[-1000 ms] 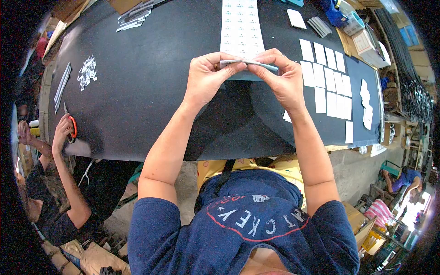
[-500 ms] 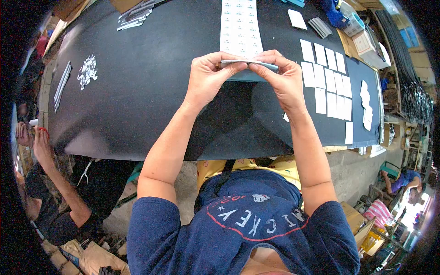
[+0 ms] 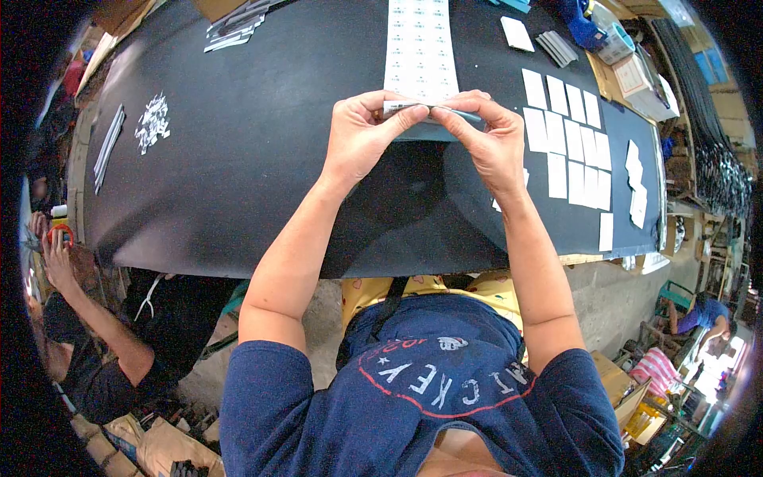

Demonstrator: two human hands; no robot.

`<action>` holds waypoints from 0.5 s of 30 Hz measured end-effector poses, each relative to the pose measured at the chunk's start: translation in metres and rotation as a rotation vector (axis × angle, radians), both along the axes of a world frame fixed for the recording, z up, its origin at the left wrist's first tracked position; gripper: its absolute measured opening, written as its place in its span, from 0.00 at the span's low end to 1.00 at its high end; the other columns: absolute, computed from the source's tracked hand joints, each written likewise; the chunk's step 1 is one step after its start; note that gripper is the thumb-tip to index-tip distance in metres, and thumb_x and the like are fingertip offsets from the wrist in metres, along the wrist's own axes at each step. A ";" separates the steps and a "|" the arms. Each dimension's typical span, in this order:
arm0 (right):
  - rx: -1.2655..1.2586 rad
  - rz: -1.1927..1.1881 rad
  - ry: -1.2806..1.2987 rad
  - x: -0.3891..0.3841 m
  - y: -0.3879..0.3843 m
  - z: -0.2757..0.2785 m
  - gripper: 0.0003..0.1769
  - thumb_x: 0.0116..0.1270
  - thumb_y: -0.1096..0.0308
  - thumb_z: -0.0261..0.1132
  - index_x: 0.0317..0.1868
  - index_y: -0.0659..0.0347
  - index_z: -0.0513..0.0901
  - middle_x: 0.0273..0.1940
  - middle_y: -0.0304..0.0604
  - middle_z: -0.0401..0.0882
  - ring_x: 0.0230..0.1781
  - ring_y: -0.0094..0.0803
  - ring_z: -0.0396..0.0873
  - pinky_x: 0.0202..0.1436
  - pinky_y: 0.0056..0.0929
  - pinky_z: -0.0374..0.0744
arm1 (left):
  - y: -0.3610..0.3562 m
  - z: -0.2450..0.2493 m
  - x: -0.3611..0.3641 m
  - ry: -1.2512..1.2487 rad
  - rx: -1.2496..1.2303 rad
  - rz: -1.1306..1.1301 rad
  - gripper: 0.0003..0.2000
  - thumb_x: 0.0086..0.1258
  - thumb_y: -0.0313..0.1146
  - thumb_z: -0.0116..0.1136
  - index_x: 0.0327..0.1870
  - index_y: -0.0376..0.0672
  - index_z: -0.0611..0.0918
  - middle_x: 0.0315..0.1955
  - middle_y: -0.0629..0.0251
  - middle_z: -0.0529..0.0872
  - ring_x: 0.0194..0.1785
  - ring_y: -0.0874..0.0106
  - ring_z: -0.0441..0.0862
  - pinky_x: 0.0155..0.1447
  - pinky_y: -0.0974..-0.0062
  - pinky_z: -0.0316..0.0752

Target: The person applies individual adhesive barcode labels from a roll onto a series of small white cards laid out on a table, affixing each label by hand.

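Note:
My left hand (image 3: 358,135) and my right hand (image 3: 486,135) meet over the dark table, thumbs and fingers pinching a narrow strip (image 3: 395,106) between them. The strip looks folded or rolled, pale at its left end and grey-blue at its right. Just beyond it lies a long white sheet (image 3: 419,48) printed with rows of small labels. A blue-grey edge (image 3: 427,133) shows beneath my fingers. To the right of my right hand, several white cards (image 3: 556,175) lie in rows.
Small white scraps (image 3: 152,125) and thin strips (image 3: 109,149) lie at the left. Grey strips (image 3: 555,49), a white stack (image 3: 517,34) and a blue container (image 3: 580,25) are at the back right. Another person's hand (image 3: 57,258) is beyond the table's left edge.
The strip's left end now shows more of its pale printed face. My hands have barely shifted. At the left, the other person's hands have moved a little.

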State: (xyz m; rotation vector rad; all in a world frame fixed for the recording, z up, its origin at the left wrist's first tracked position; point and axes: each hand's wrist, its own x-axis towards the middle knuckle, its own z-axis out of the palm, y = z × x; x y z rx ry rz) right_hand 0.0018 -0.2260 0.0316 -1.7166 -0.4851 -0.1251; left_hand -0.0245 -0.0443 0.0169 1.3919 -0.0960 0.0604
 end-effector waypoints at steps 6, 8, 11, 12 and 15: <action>-0.166 -0.018 -0.104 0.002 -0.008 0.004 0.07 0.54 0.67 0.75 0.33 0.58 0.89 0.34 0.39 0.86 0.39 0.29 0.81 0.50 0.29 0.73 | -0.004 -0.001 -0.001 -0.023 0.023 0.028 0.05 0.64 0.26 0.65 0.38 0.37 0.87 0.34 0.67 0.88 0.37 0.82 0.82 0.44 0.83 0.76; -0.238 0.000 -0.202 0.003 -0.011 0.011 0.09 0.53 0.67 0.75 0.35 0.57 0.89 0.36 0.39 0.86 0.40 0.31 0.81 0.51 0.31 0.72 | -0.005 -0.002 0.000 -0.037 0.022 0.023 0.05 0.64 0.26 0.65 0.38 0.37 0.87 0.35 0.67 0.88 0.37 0.82 0.82 0.44 0.83 0.76; -0.332 0.020 -0.296 -0.001 -0.009 0.027 0.11 0.53 0.69 0.74 0.38 0.56 0.88 0.38 0.39 0.85 0.42 0.34 0.80 0.54 0.34 0.71 | -0.004 -0.003 0.000 -0.063 0.033 0.014 0.07 0.64 0.27 0.66 0.40 0.36 0.87 0.35 0.66 0.89 0.38 0.82 0.83 0.44 0.83 0.77; -0.357 0.018 -0.291 -0.002 -0.009 0.032 0.12 0.53 0.70 0.73 0.40 0.56 0.88 0.38 0.39 0.84 0.44 0.36 0.79 0.56 0.35 0.70 | -0.005 -0.004 0.000 -0.076 0.043 0.005 0.09 0.64 0.29 0.67 0.42 0.35 0.87 0.35 0.65 0.89 0.38 0.82 0.83 0.43 0.83 0.78; -0.508 0.033 -0.446 -0.004 -0.009 0.042 0.09 0.54 0.73 0.70 0.38 0.57 0.86 0.36 0.41 0.81 0.45 0.39 0.78 0.56 0.37 0.69 | -0.005 -0.004 0.001 -0.054 0.101 -0.013 0.09 0.64 0.29 0.67 0.42 0.36 0.87 0.35 0.65 0.89 0.38 0.82 0.83 0.43 0.83 0.78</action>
